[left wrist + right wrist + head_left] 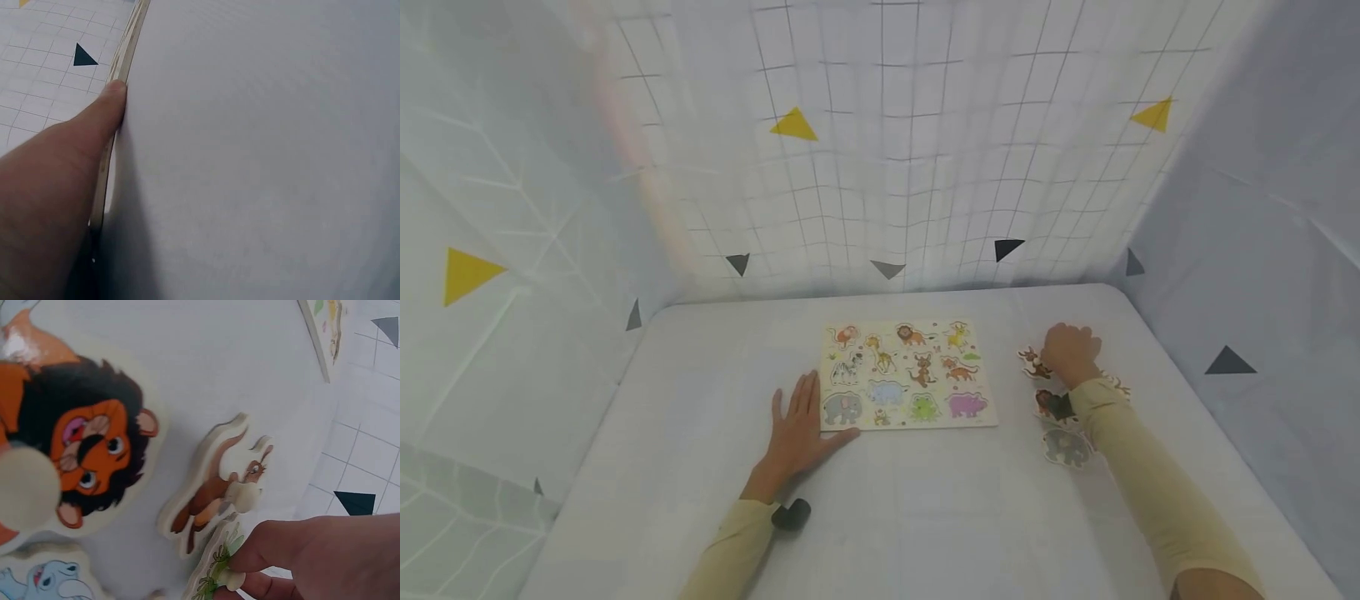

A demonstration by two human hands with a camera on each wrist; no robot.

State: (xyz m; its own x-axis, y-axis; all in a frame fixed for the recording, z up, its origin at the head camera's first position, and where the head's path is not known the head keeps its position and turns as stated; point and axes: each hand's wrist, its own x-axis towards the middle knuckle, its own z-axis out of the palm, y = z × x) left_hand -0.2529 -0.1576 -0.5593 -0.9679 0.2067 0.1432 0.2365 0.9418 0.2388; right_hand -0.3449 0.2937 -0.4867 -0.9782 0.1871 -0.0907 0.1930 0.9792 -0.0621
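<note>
A wooden animal puzzle board (891,427) lies on the table, its printed animals facing up. My left hand (796,435) is spread at its lower left corner, fingers along the left side and thumb at the front edge; in the left wrist view the thumb (94,119) presses the board's edge (99,194). On the right, my right hand (1072,352) pinches the round knob of a green puzzle piece (214,572), which is tilted and partly hidden by the fingers. Right beside it lies a kangaroo piece (209,494) with its own knob. Nearer the wrist is a lion piece (103,440).
An elephant piece (1066,448) lies nearest the front of the loose group. A piece with a pale blue animal (47,581) shows beside the lion, and another piece (1114,383) lies behind the right sleeve. White grid-lined fabric (887,167) hangs behind the table.
</note>
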